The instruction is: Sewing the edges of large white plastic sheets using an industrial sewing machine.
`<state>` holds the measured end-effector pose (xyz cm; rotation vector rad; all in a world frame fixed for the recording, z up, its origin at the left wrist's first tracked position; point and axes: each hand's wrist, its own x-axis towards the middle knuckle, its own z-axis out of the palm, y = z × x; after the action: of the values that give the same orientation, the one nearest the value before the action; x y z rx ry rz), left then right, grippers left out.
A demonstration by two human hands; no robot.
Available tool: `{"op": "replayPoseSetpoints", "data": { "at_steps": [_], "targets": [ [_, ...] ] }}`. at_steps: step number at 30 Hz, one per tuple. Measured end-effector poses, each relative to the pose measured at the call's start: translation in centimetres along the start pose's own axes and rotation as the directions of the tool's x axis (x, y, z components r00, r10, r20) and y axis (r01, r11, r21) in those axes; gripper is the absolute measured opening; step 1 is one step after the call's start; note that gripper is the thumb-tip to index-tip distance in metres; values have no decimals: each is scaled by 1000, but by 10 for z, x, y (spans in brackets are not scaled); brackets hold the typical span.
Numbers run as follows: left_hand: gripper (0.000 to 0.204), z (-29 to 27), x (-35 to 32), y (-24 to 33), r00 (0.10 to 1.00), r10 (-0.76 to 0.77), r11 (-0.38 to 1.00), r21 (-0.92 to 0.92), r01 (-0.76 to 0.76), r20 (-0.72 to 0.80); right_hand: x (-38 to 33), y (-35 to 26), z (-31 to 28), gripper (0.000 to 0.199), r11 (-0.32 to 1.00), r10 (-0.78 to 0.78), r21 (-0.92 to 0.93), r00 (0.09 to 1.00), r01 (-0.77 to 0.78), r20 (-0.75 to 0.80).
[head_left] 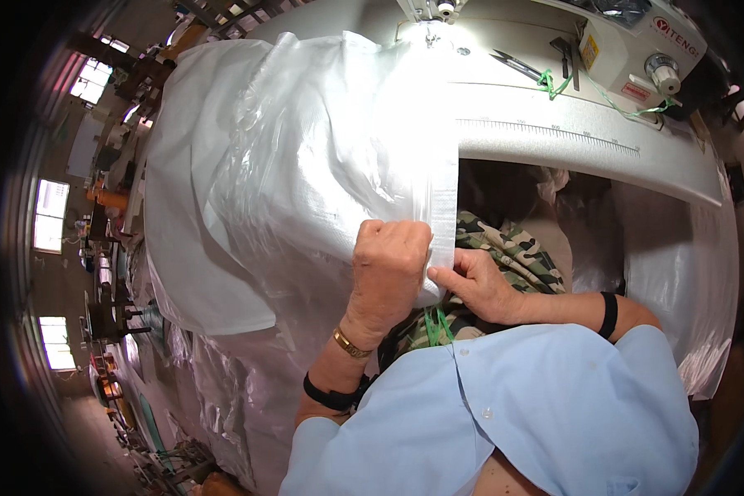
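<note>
A large white woven plastic sheet (306, 149), with shiny clear film over part of it, spreads from under the sewing machine's needle area (432, 35) down toward my lap. My left hand (391, 264) is closed in a fist on the sheet close to its right edge. Just to the right, my right hand (481, 288) pinches that folded edge between thumb and fingers. The hands nearly touch. Green strings (436, 325) hang below them against my shirt. Brightly lit by the machine's lamp, the sheet's far end is washed out, so the stitching there cannot be made out.
The white sewing machine (641, 54) stands at the back right, its table front bearing a ruler scale (554, 132). Dark tweezers (517, 64) and a small black-handled tool (562, 54) lie there with green thread. Camouflage cloth (512, 252) covers my lap. More plastic sheeting (678, 306) hangs at right.
</note>
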<state>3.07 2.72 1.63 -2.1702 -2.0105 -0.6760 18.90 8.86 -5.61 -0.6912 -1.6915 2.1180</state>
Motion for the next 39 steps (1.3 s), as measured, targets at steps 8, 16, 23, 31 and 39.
{"op": "replayPoseSetpoints", "data": {
  "at_steps": [8,16,23,31,39],
  "targets": [
    [8,-2,-6,1,997,-65,992,-106,68,36,-5,-11,3,26,923,-156,-342,984,177,89],
    [4,2,-20,1,970,-216,942,-239,238,116,1,-4,10,22,741,-316,-536,914,406,255],
    [9,4,-24,1,931,-350,832,-423,358,100,16,-7,6,22,576,-402,-603,833,552,380],
    [30,-6,-33,19,941,-336,912,-262,316,-36,101,-106,-74,41,-76,-588,-860,674,505,447],
    [47,-26,-29,33,989,-144,985,-96,146,30,176,-120,-121,28,-310,-444,-741,599,596,667]
  ]
}}
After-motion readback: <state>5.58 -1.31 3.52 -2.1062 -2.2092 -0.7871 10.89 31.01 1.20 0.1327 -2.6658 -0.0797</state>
